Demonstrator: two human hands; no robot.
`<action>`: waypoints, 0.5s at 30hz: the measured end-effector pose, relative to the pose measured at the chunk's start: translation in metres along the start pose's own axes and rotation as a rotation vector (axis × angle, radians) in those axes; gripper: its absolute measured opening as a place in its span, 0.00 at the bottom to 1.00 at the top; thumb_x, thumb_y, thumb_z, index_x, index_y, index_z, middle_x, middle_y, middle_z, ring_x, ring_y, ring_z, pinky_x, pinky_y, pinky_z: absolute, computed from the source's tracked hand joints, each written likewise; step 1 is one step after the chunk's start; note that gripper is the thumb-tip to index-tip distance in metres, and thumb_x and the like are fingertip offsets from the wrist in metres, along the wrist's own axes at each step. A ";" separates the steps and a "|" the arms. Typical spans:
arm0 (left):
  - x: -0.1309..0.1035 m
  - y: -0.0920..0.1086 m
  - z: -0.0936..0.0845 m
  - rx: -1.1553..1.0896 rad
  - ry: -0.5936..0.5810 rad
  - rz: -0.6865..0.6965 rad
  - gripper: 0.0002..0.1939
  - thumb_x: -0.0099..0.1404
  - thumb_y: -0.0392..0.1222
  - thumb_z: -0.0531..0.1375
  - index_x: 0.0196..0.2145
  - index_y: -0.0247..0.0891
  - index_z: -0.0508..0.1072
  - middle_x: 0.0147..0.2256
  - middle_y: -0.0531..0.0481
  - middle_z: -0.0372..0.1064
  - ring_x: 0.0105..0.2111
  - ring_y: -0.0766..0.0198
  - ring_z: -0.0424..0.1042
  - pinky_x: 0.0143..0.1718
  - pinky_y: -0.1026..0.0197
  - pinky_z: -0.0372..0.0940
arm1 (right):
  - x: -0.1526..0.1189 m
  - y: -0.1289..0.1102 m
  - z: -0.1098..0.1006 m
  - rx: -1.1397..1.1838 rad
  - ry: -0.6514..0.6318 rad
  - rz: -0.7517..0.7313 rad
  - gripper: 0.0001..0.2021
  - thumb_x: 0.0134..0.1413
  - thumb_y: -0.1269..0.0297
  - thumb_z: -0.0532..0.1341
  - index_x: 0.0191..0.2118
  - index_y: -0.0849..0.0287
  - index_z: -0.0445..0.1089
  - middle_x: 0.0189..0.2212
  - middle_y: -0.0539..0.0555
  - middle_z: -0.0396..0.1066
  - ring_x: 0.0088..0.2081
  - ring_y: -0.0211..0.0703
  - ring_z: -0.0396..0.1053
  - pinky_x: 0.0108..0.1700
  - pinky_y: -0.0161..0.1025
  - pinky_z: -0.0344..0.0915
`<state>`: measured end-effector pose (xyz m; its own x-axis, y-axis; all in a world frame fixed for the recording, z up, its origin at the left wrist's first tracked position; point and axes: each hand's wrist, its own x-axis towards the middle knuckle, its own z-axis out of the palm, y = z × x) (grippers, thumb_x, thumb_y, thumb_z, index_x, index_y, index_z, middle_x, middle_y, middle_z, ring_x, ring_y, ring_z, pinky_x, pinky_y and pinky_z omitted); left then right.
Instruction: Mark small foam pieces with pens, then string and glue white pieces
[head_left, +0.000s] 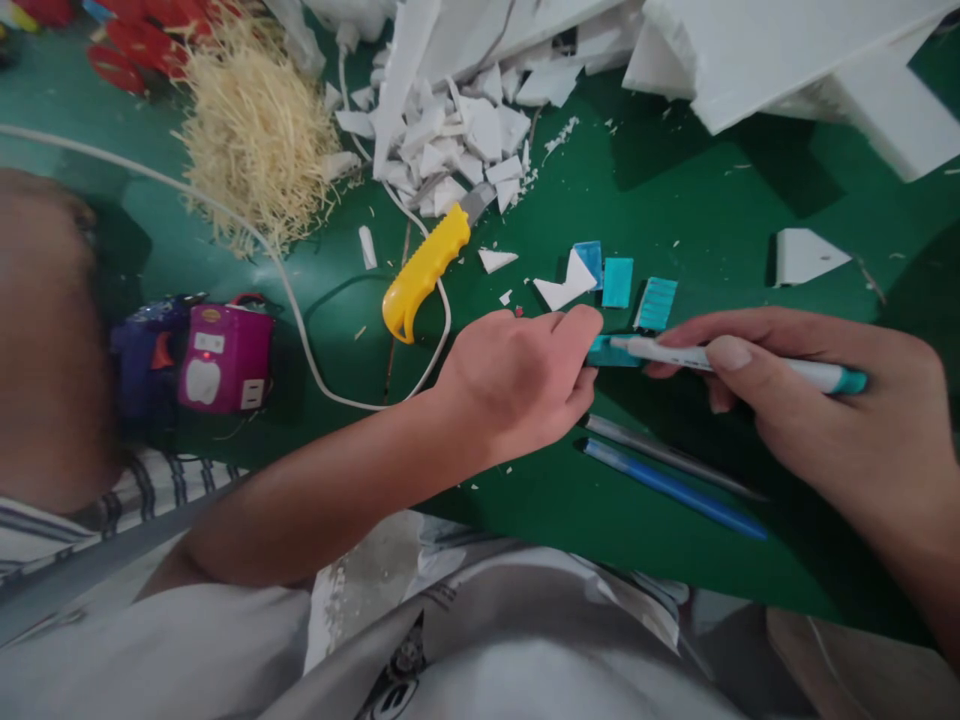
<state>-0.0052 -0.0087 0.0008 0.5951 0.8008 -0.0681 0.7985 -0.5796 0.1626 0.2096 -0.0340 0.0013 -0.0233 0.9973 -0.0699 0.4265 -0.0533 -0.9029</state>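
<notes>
Presently, a small teal piece [606, 358] is sitting at the centre of the work, low over the green tabletop [720, 220], its near end being pinched in the clenched fingers of the left hand [517, 375]. The right hand [847, 400] is gripping a white marker [802, 374] between thumb and fingers, the tip appearing to be touching the piece. Colouring: the visible face is showing teal throughout; coverage under the left fingers, cannot tell. Just beyond, three coloured pieces are lying loose: one blue [591, 256], partly behind a notched white scrap [570, 285], one plain teal [617, 283], one teal with darker stripes [657, 302]. By my reading, these three are looking coloured, the held one nearly so, while the notched scrap is showing bare white. Nearer the body, a grey pen [667, 456] and a blue pen [675, 490] are resting side by side. Farther out, a yellow cutter [427, 270] is lying beside heaped white offcuts [465, 140].
</notes>
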 end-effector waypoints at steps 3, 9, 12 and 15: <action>0.000 -0.001 0.001 -0.001 0.012 -0.006 0.09 0.70 0.43 0.57 0.44 0.40 0.76 0.25 0.53 0.73 0.32 0.57 0.79 0.32 0.59 0.63 | -0.001 0.000 0.000 0.042 0.021 0.030 0.13 0.59 0.50 0.66 0.27 0.48 0.81 0.22 0.48 0.76 0.20 0.33 0.66 0.22 0.34 0.65; -0.002 -0.002 0.002 -0.016 0.019 0.009 0.18 0.68 0.36 0.56 0.55 0.41 0.73 0.32 0.53 0.78 0.34 0.59 0.79 0.33 0.60 0.63 | -0.005 -0.002 0.001 0.113 0.101 0.028 0.10 0.62 0.54 0.65 0.32 0.48 0.81 0.24 0.49 0.76 0.21 0.33 0.66 0.23 0.37 0.66; -0.002 -0.001 0.000 -0.018 0.052 -0.027 0.23 0.67 0.36 0.57 0.59 0.39 0.70 0.32 0.54 0.78 0.32 0.60 0.78 0.32 0.60 0.61 | -0.006 -0.002 0.001 0.126 0.128 0.043 0.10 0.62 0.56 0.65 0.32 0.48 0.81 0.25 0.49 0.76 0.21 0.34 0.67 0.24 0.38 0.65; -0.003 -0.001 -0.003 -0.005 0.119 -0.056 0.13 0.70 0.47 0.59 0.48 0.38 0.74 0.26 0.54 0.74 0.28 0.59 0.76 0.29 0.59 0.57 | -0.006 0.000 0.001 0.127 0.148 0.021 0.11 0.62 0.54 0.65 0.33 0.49 0.82 0.25 0.50 0.76 0.21 0.35 0.67 0.24 0.39 0.65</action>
<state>-0.0082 -0.0100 0.0036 0.5347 0.8441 0.0398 0.8294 -0.5333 0.1666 0.2090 -0.0400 0.0015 0.1216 0.9920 -0.0349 0.3080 -0.0711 -0.9487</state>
